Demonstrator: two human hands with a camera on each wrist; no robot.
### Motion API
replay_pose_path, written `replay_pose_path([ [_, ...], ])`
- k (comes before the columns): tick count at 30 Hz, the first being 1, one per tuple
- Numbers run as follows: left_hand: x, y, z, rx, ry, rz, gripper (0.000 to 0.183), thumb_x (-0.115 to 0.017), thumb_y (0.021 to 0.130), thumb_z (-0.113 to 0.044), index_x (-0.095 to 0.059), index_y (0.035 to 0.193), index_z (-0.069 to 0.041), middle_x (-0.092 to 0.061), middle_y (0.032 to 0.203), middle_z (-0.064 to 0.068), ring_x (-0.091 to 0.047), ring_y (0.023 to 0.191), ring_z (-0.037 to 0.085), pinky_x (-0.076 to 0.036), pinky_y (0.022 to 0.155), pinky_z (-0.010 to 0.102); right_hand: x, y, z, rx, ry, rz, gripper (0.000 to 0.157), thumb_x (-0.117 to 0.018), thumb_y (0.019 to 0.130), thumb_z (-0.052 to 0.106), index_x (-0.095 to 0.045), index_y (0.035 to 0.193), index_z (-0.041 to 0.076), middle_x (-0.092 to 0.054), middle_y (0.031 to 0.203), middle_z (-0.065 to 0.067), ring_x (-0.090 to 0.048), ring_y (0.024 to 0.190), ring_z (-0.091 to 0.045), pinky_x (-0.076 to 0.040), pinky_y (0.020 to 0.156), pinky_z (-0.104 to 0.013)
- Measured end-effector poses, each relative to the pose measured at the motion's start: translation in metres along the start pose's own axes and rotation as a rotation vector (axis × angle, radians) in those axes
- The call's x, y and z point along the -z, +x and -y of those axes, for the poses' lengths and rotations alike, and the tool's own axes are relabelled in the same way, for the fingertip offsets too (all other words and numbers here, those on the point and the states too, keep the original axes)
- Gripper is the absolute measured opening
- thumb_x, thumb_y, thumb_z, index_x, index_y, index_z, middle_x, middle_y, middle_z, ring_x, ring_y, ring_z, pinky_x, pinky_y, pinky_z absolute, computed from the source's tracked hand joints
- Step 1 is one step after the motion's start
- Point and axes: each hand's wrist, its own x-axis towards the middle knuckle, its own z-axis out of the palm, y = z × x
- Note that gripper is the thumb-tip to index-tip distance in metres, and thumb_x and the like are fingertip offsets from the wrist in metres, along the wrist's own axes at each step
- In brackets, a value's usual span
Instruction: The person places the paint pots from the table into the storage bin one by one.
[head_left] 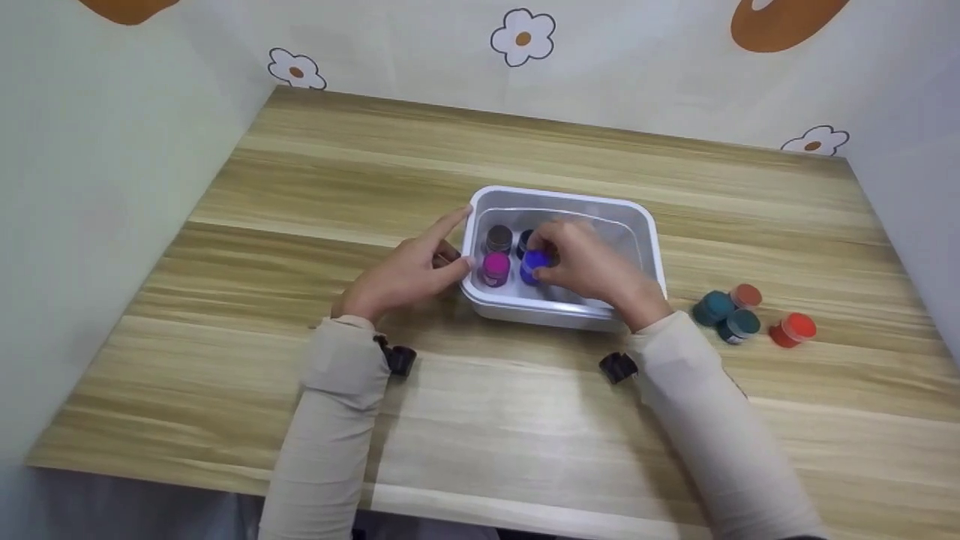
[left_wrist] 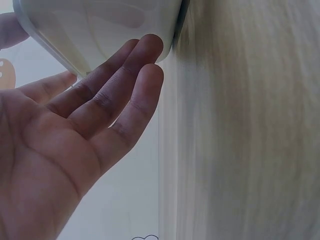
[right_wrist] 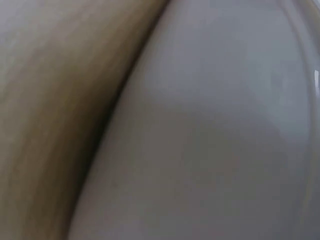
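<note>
Tub (head_left: 566,196), white and rectangular with rounded corners, near the middle of a wood-grained table (head_left: 225,315), as viewed from above by the head camera. Inside, left of centre, a blue pot (head_left: 535,268), pinched between thumb and fingers of the right hand (head_left: 589,259); hard to tell whether on the tub floor or just above it. Close about it: a magenta pot (head_left: 496,268) to its left, a dark pot (head_left: 525,244) behind, partly hidden by fingers, and a brown pot (head_left: 499,240) behind the magenta one. Left hand (head_left: 409,274) spread wide at the tub's left side, thumb and index finger at the rim, other fingers stretched loosely near the outer wall in the left wrist view, no pot in its hold. Only blurred tub wall and tabletop in the right wrist view. Outside, to the right: two teal pots (head_left: 713,307) and a rust-coloured pot (head_left: 747,295) in a tight cluster, an orange-red pot (head_left: 793,329) slightly apart.

Likeliest trouble, by judgement: a neighbouring pot nudged or tipped, from knuckles or the blue pot swinging sideways in the tight space. Also possible: a slip of the blue pot, from too light a pinch; a skidding tub, from the right forearm (head_left: 720,420) bumping the near rim, with only light steadying opposite.
</note>
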Motion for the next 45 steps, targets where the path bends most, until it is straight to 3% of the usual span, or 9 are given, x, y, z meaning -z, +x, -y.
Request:
replay_pose_path([
  [15, -0.002, 0.006, -0.005, -0.027, 0.035, 0.008, 0.076, -0.059, 0.097, -0.038, -0.017, 0.16, -0.032, -0.065, 0.117, 0.012, -0.062, 0.108, 0.024, -0.05, 0.093, 0.043, -0.002, -0.005, -0.004, -0.021, -0.03, -0.05, 0.03, -0.08, 0.081, 0.008, -0.069, 0.105, -0.005, -0.063, 0.102, -0.017, -0.06, 0.093, -0.029, -0.052, 0.085, -0.041],
  [22, -0.004, 0.007, -0.005, -0.023, 0.024, 0.012, 0.075, -0.06, 0.097, -0.036, -0.017, 0.16, -0.032, -0.065, 0.116, 0.012, -0.062, 0.107, 0.024, -0.05, 0.092, 0.043, 0.014, -0.017, -0.009, -0.009, 0.009, -0.085, 0.027, -0.076, 0.084, 0.01, -0.068, 0.105, -0.005, -0.065, 0.102, -0.019, -0.065, 0.093, -0.031, -0.054, 0.084, -0.042],
  [27, -0.005, 0.008, -0.005, -0.029, 0.006, 0.01, 0.075, -0.06, 0.097, -0.036, -0.018, 0.159, -0.031, -0.065, 0.115, 0.013, -0.061, 0.107, 0.024, -0.05, 0.091, 0.042, 0.049, -0.044, -0.024, -0.034, 0.06, -0.187, 0.023, -0.072, 0.088, 0.008, -0.068, 0.107, -0.005, -0.066, 0.104, -0.02, -0.065, 0.097, -0.031, -0.054, 0.082, -0.043],
  [30, -0.004, 0.009, -0.004, -0.026, 0.009, 0.009, 0.074, -0.059, 0.097, -0.037, -0.018, 0.159, -0.032, -0.065, 0.115, 0.013, -0.061, 0.108, 0.025, -0.05, 0.091, 0.043, 0.071, -0.068, -0.039, -0.069, 0.068, -0.271, 0.022, -0.071, 0.09, 0.007, -0.068, 0.109, -0.004, -0.067, 0.106, -0.018, -0.064, 0.098, -0.027, -0.052, 0.079, -0.026],
  [34, -0.002, 0.008, -0.003, -0.017, 0.0, 0.012, 0.074, -0.059, 0.098, -0.037, -0.018, 0.159, -0.034, -0.064, 0.117, 0.013, -0.06, 0.109, 0.025, -0.049, 0.092, 0.043, 0.094, -0.101, -0.062, -0.191, 0.054, -0.342, 0.024, -0.07, 0.092, 0.014, -0.068, 0.111, -0.001, -0.067, 0.108, -0.016, -0.06, 0.095, -0.006, -0.043, 0.074, -0.006],
  [38, -0.001, 0.005, -0.001, -0.012, -0.029, 0.011, 0.073, -0.059, 0.098, -0.036, -0.019, 0.159, -0.035, -0.063, 0.118, 0.014, -0.059, 0.111, 0.025, -0.048, 0.095, 0.044, 0.107, -0.131, -0.088, -0.332, 0.043, -0.347, 0.03, -0.069, 0.094, 0.022, -0.067, 0.114, -0.001, -0.066, 0.11, -0.018, -0.052, 0.089, 0.011, -0.04, 0.074, -0.003],
  [41, 0.0, 0.003, 0.001, -0.009, -0.032, 0.007, 0.073, -0.059, 0.098, -0.037, -0.018, 0.159, -0.036, -0.063, 0.119, 0.014, -0.059, 0.112, 0.025, -0.047, 0.097, 0.044, 0.112, -0.154, -0.11, -0.393, 0.017, -0.33, 0.036, -0.067, 0.095, 0.027, -0.066, 0.116, -0.003, -0.066, 0.112, -0.022, -0.047, 0.086, 0.018, -0.037, 0.072, 0.0],
  [44, 0.001, 0.0, 0.002, 0.004, -0.033, 0.002, 0.073, -0.059, 0.098, -0.038, -0.018, 0.159, -0.036, -0.063, 0.12, 0.014, -0.059, 0.113, 0.026, -0.047, 0.098, 0.046, 0.113, -0.173, -0.132, -0.433, -0.021, -0.303, 0.039, -0.067, 0.095, 0.028, -0.066, 0.117, -0.004, -0.066, 0.114, -0.027, -0.046, 0.083, 0.019, -0.036, 0.068, -0.001],
  [45, 0.002, -0.001, 0.002, 0.01, -0.033, -0.001, 0.073, -0.059, 0.098, -0.037, -0.018, 0.159, -0.036, -0.062, 0.12, 0.014, -0.059, 0.113, 0.026, -0.047, 0.098, 0.046, 0.113, -0.179, -0.138, -0.446, -0.028, -0.289, 0.04, -0.066, 0.096, 0.028, -0.065, 0.118, -0.005, -0.065, 0.114, -0.029, -0.053, 0.085, 0.012, -0.042, 0.069, -0.005],
])
